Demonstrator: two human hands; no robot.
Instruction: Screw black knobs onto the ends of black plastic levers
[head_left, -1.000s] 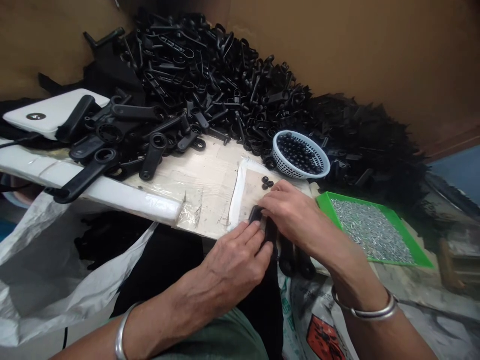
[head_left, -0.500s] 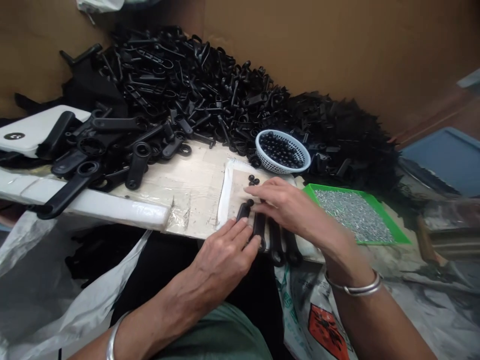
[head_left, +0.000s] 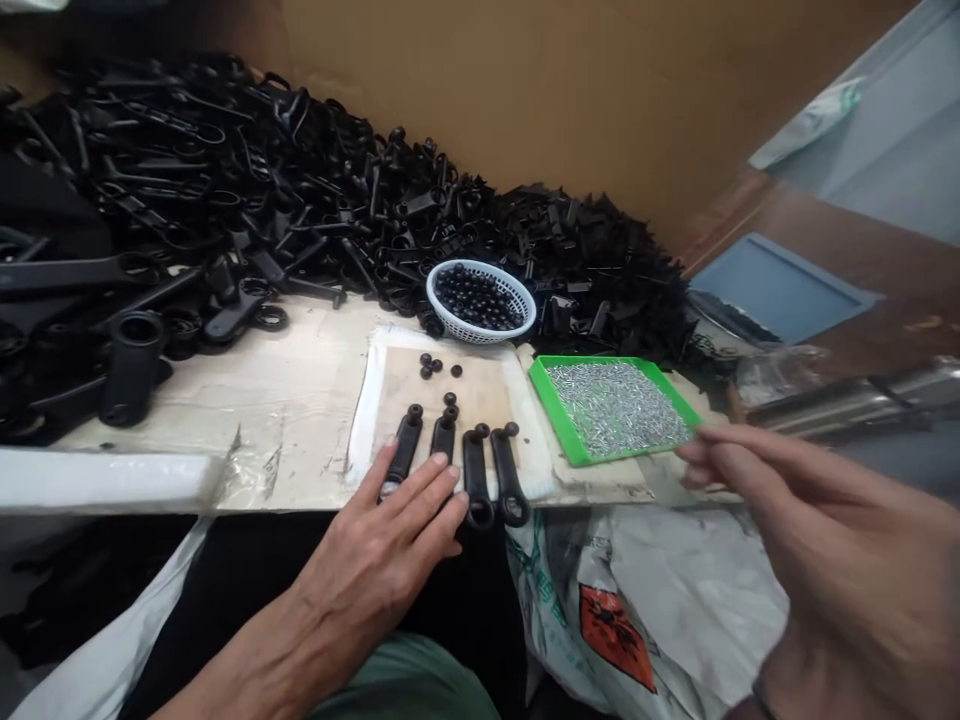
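Note:
Several black plastic crank-like handles (head_left: pixel 511 475) lie side by side at the table's front edge, each with a small round black knob (head_left: pixel 512 429) at its far end. My left hand (head_left: pixel 397 530) rests over the two leftmost handles, fingers stretched out and partly covering their near ends. A few loose black knobs (head_left: pixel 436 366) sit beyond them on a pale board (head_left: pixel 487 385). My right hand (head_left: pixel 825 530) hovers at the near right corner of a green tray (head_left: pixel 574 440) of small metal pins or screws (head_left: pixel 619 408). Its fingers are bent together and somewhat blurred; anything between them is hidden.
A pale blue basket (head_left: pixel 480 333) of black knobs stands behind the board. Black parts (head_left: pixel 300 190) are heaped along the back and left. A white foam strip (head_left: pixel 105 478) lies front left. To the right are a metal cylinder (head_left: pixel 840 408) and a blue bin (head_left: pixel 780 295).
My right hand has left the handles and moved right to the tray's corner. My left hand stays on the handles. The view has swung to the right.

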